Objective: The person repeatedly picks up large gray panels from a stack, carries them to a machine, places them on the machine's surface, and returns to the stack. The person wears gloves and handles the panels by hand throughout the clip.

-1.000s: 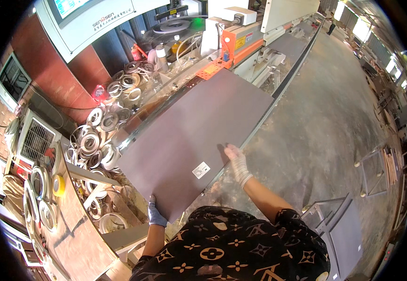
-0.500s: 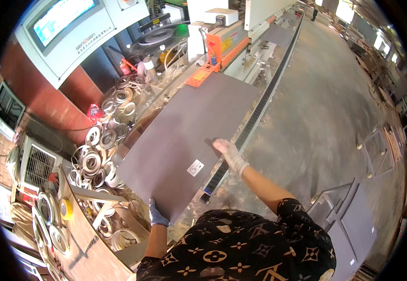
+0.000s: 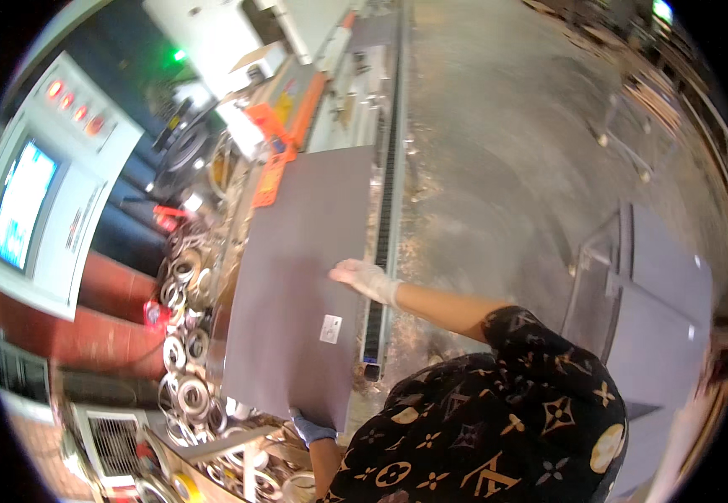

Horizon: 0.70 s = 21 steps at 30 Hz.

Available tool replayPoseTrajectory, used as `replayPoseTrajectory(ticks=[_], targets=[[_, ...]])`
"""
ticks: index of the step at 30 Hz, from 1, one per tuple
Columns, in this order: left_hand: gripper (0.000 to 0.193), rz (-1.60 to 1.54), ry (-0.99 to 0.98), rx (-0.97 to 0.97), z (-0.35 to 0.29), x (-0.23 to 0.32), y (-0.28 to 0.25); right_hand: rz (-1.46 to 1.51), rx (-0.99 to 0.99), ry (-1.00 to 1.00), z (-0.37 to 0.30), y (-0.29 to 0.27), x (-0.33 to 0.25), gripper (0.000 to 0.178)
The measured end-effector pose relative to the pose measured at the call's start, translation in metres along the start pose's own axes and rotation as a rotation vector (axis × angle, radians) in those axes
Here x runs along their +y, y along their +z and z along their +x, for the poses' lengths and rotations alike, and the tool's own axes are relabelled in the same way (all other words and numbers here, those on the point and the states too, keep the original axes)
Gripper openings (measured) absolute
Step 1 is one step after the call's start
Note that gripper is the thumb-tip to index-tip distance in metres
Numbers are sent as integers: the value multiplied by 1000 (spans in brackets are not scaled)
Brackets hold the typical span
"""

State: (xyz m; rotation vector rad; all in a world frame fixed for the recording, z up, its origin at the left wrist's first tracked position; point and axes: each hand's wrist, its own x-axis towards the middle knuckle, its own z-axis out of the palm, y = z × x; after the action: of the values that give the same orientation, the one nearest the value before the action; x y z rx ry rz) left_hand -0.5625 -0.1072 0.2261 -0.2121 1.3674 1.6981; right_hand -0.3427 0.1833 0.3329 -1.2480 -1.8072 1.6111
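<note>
A flat grey-brown rectangular panel [image 3: 297, 243] lies in front of me, its far end beside an orange perforated plate [image 3: 270, 180] on a long machine. My left hand [image 3: 313, 429], in a blue-grey glove, grips the panel's near edge with the thumb on top; the fingers beneath are hidden. On the panel's right side, my right hand [image 3: 368, 281] in a pale glove lies across the top face, fingers stretched out to the left. Just nearer than that hand, a white label [image 3: 330, 329] is stuck to the panel.
A black ribbed conveyor strip [image 3: 389, 168] runs along the panel's right. Rolls of edge banding [image 3: 192, 394] pile up at left, below a control cabinet with a lit screen [image 3: 24, 205]. More grey panels [image 3: 657, 335] stand at right, and a metal frame trolley [image 3: 640, 138] stands farther off.
My view has turned, so the panel and machine now run more straight ahead and the stacked panels at right show more. Both hands stay on the panel in about the same places.
</note>
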Motion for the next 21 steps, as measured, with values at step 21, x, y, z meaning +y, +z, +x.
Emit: replayPoseTrajectory(ticks=[21], targets=[[34, 545, 493, -63, 50, -59, 163, 430, 1704, 937, -349, -96, 353, 38]])
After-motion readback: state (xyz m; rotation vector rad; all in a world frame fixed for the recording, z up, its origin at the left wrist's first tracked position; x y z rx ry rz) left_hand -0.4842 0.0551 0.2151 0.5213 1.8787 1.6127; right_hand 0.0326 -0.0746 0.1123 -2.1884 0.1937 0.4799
